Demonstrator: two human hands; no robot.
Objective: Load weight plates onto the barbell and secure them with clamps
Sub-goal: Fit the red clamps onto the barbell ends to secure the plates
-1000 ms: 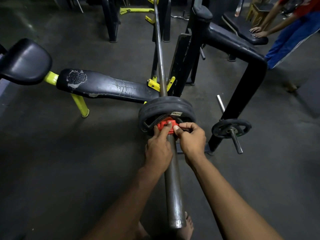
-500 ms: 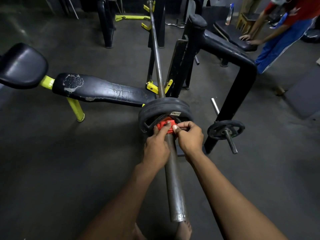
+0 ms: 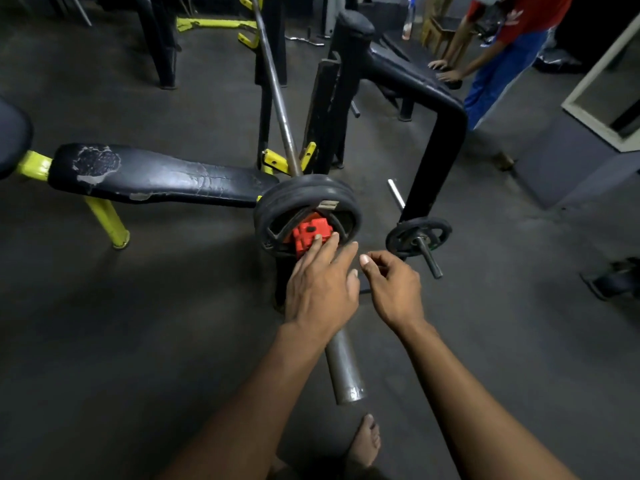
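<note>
Barbell: a dull grey steel bar (image 3: 343,368), its thick smooth sleeve ending near a bare foot (image 3: 365,441); the thin shaft runs up across the yellow rack hooks (image 3: 277,161).
Weight plates: black rubbery discs (image 3: 304,195) stacked on the sleeve, rims rounded.
Clamp: a blocky red plastic collar (image 3: 310,233) on the sleeve, tight against the outer plate.
Left hand (image 3: 320,289): fingers straight and relaxed, tips resting on the clamp, hiding the sleeve beneath.
Right hand (image 3: 393,289): just beside the left, loosely curled, seemingly gripping nothing.
Counter: a black padded bench (image 3: 156,174), vinyl cracked and peeling, on yellow legs.
Spare plate: a small spoked iron disc (image 3: 419,233) on a storage peg.
Cut off: a person (image 3: 502,46) at top right.
</note>
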